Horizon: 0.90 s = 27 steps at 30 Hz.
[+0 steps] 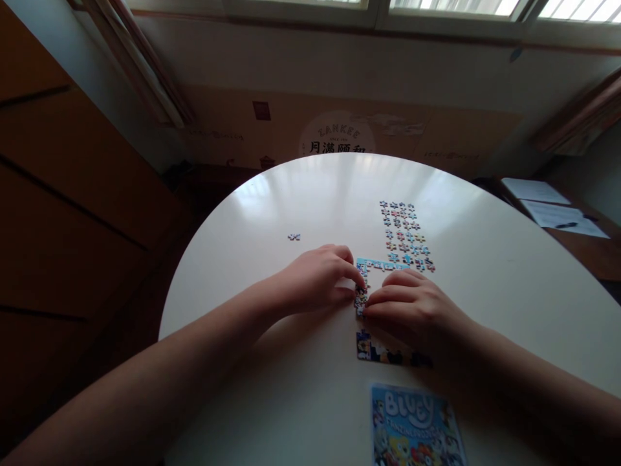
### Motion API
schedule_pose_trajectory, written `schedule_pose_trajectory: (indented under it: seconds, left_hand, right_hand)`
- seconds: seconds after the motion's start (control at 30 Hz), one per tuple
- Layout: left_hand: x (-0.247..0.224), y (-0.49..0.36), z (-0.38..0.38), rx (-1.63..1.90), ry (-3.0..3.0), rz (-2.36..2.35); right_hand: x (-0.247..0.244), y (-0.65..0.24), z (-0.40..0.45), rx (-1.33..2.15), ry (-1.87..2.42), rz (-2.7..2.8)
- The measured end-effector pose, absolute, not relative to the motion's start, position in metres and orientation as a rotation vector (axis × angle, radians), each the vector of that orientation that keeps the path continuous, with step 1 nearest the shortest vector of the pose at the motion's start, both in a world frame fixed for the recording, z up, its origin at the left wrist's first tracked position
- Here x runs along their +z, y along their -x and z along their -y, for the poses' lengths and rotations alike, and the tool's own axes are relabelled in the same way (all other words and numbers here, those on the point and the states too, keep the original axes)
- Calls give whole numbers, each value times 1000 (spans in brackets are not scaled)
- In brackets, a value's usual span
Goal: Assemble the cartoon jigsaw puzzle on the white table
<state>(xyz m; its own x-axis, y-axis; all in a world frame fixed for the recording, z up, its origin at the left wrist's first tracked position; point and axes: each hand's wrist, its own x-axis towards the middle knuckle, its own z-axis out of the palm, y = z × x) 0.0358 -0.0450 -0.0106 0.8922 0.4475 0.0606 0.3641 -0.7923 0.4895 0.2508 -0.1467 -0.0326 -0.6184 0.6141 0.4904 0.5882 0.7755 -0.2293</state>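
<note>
A partly joined puzzle border (383, 265) lies on the white round table (272, 401), with a top edge and a left column. My left hand (325, 277) touches the left column with bent fingertips, thumb and fingers closed on its pieces. From the right, my right hand (412, 296) has its fingers pressed together against the lower part of that same column. Below a small gap lies a dark bottom strip (381, 353), its right part in the shadow of my right hand. My right palm hides the inside and right side of the border.
Loose pieces (402, 233) stand in rows behind the border. One small piece or pair (294, 237) lies to the left. A blue Bluey picture (417, 424) is at the near edge. Papers (563, 217) and a pen rest on a brown surface at right.
</note>
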Motion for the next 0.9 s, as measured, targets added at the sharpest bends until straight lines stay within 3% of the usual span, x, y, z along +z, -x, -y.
schedule_pose_trajectory:
  seconds: [0.9]
  left_hand:
    - [-8, -37, 49, 207, -2613, -629]
  right_hand:
    - [-30, -252, 149, 43, 904, 2470]
